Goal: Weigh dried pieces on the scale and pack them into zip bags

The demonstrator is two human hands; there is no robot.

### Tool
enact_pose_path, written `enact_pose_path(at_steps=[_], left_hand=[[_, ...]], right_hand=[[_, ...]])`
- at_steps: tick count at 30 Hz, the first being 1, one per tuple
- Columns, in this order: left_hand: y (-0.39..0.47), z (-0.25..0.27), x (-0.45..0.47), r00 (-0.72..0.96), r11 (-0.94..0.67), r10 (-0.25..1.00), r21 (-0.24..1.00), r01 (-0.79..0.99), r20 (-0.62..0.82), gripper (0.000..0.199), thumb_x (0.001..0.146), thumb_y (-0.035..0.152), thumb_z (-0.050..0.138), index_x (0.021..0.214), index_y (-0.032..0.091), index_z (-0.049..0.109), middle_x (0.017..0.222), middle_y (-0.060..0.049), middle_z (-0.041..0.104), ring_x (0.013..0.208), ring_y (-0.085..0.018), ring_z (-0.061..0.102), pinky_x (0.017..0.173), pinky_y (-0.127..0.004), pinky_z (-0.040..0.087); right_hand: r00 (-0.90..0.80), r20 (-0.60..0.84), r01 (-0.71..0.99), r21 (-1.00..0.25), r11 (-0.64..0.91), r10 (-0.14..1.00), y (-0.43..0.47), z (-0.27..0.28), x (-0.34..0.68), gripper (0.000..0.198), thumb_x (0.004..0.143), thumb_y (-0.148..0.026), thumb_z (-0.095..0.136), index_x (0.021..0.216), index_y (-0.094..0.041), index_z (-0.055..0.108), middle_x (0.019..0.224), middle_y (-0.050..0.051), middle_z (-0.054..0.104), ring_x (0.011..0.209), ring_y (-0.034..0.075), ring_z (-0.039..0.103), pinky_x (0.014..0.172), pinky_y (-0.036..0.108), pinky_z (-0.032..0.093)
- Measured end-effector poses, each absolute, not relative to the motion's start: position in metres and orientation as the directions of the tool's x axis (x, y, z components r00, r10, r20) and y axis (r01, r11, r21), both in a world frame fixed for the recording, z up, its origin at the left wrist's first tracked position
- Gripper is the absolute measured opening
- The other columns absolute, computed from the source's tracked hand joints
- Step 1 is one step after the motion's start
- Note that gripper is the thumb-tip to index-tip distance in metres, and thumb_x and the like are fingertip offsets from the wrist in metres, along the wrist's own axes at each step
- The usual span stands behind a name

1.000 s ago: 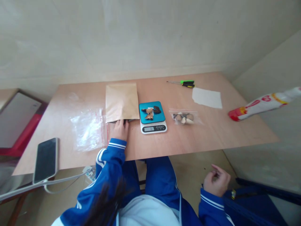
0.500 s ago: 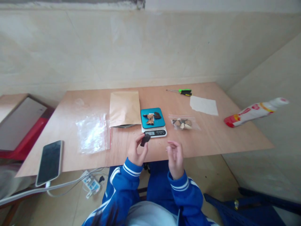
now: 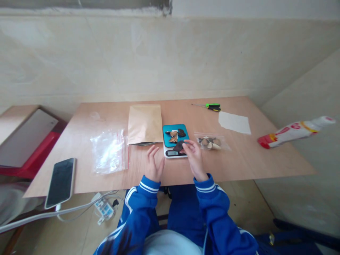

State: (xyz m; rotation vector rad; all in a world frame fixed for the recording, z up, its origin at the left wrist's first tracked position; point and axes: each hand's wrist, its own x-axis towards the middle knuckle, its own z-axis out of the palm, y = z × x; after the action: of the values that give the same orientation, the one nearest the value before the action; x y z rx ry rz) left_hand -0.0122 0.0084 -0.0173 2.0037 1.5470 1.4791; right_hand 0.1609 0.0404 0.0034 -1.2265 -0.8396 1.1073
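Note:
Between the thumb and fingers of my right hand (image 3: 194, 158) is a dark, flat dried piece (image 3: 179, 145), held over the front of a small digital kitchen scale (image 3: 168, 143). On the scale's blue plate lie several brown and dark dried pieces (image 3: 173, 135). My left hand (image 3: 154, 164) hovers left of the scale with its fingers apart and nothing in them. A brown paper pouch (image 3: 145, 124) lies behind it, its near end gaping slightly. Right of the scale sits a clear zip bag (image 3: 211, 142) holding several brown and pale pieces.
Clear plastic zip bags (image 3: 109, 152) lie on the left, near a phone (image 3: 60, 182) with a cable at the table's corner. A screwdriver (image 3: 208, 107), white paper (image 3: 234, 122) and a white-red bottle (image 3: 294, 132) are on the right. A wall borders the back.
The dark dried piece has passed from my left hand to my right. My right hand has moved forward to the scale's front, and my left fingers have opened.

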Motion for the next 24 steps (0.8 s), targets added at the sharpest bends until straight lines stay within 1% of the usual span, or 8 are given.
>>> enact_pose_path(at_steps=[3, 6, 10, 14, 17, 20, 22, 24], left_hand=[[0.033, -0.026, -0.045, -0.053, -0.317, 0.842, 0.572, 0.756, 0.537, 0.053, 0.082, 0.019, 0.056, 0.133, 0.018, 0.042, 0.139, -0.018, 0.04, 0.131, -0.029, 0.041, 0.108, -0.05, 0.034], [0.062, -0.032, -0.076, -0.051, -0.211, 0.893, 0.516, 0.83, 0.447, 0.067, 0.072, 0.015, 0.061, 0.137, 0.019, 0.041, 0.151, -0.016, 0.026, 0.141, -0.035, 0.02, 0.113, -0.054, 0.023], [0.089, -0.039, -0.101, 0.063, -0.233, 0.939, 0.492, 0.839, 0.337, 0.067, 0.069, 0.012, 0.061, 0.133, 0.028, 0.048, 0.146, -0.008, 0.04, 0.139, -0.033, 0.028, 0.113, -0.054, 0.024], [0.094, -0.04, -0.11, 0.126, -0.282, 0.934, 0.474, 0.834, 0.333, 0.056, 0.077, 0.027, 0.062, 0.132, 0.031, 0.05, 0.141, -0.007, 0.048, 0.134, -0.032, 0.037, 0.108, -0.052, 0.034], [0.095, -0.036, -0.11, 0.108, -0.291, 0.917, 0.457, 0.841, 0.384, 0.044, 0.081, 0.026, 0.058, 0.125, 0.03, 0.057, 0.137, -0.007, 0.052, 0.13, -0.03, 0.044, 0.105, -0.05, 0.038], [0.101, -0.03, -0.108, 0.103, -0.312, 0.898, 0.456, 0.833, 0.428, 0.036, 0.083, 0.018, 0.052, 0.117, 0.027, 0.062, 0.129, -0.009, 0.059, 0.12, -0.027, 0.053, 0.101, -0.044, 0.042], [0.104, -0.025, -0.107, 0.117, -0.337, 0.888, 0.455, 0.824, 0.444, 0.033, 0.084, 0.018, 0.052, 0.113, 0.025, 0.065, 0.12, -0.008, 0.064, 0.112, -0.023, 0.059, 0.097, -0.037, 0.045], [0.104, -0.019, -0.106, 0.116, -0.347, 0.879, 0.455, 0.82, 0.462, 0.028, 0.086, 0.02, 0.051, 0.108, 0.025, 0.066, 0.108, -0.006, 0.068, 0.1, -0.02, 0.064, 0.089, -0.031, 0.049]], right_hand=[[0.398, 0.021, -0.029, -0.999, 0.035, 0.917, 0.071, -0.009, 0.178, 0.036, 0.071, -0.047, 0.067, 0.091, -0.019, 0.056, 0.078, 0.003, 0.064, 0.063, 0.017, 0.063, 0.063, 0.035, 0.055], [0.391, 0.092, 0.158, -0.987, 0.032, 0.916, 0.089, -0.019, 0.184, 0.036, 0.074, -0.05, 0.061, 0.09, -0.018, 0.055, 0.078, 0.005, 0.063, 0.065, 0.018, 0.062, 0.065, 0.037, 0.054], [0.411, 0.215, 0.366, -0.929, 0.056, 0.886, 0.09, -0.018, 0.18, 0.026, 0.076, -0.038, 0.062, 0.09, -0.016, 0.058, 0.091, 0.009, 0.06, 0.086, 0.022, 0.057, 0.087, 0.045, 0.047], [0.354, 0.453, 0.696, -0.712, 0.093, 0.818, 0.081, -0.002, 0.17, 0.016, 0.083, -0.027, 0.054, 0.094, -0.017, 0.059, 0.103, 0.012, 0.054, 0.105, 0.027, 0.049, 0.098, 0.051, 0.037], [0.258, 0.499, 0.662, -0.715, 0.225, 0.828, 0.071, 0.014, 0.149, 0.016, 0.089, -0.023, 0.045, 0.097, -0.018, 0.058, 0.102, 0.011, 0.056, 0.102, 0.024, 0.052, 0.094, 0.045, 0.043], [-0.025, 0.455, 0.519, -0.755, 0.4, 0.89, 0.059, 0.024, 0.114, 0.021, 0.091, -0.019, 0.04, 0.099, -0.019, 0.059, 0.099, 0.009, 0.059, 0.099, 0.021, 0.057, 0.09, 0.039, 0.047], [-0.243, 0.414, 0.44, -0.759, 0.48, 0.877, 0.052, 0.024, 0.09, 0.025, 0.091, -0.015, 0.038, 0.104, -0.019, 0.06, 0.102, 0.009, 0.061, 0.101, 0.019, 0.058, 0.093, 0.037, 0.047], [-0.378, 0.382, 0.43, -0.734, 0.525, 0.843, 0.047, 0.02, 0.069, 0.031, 0.091, -0.011, 0.036, 0.111, -0.015, 0.059, 0.112, 0.011, 0.061, 0.11, 0.019, 0.056, 0.099, 0.036, 0.045]])
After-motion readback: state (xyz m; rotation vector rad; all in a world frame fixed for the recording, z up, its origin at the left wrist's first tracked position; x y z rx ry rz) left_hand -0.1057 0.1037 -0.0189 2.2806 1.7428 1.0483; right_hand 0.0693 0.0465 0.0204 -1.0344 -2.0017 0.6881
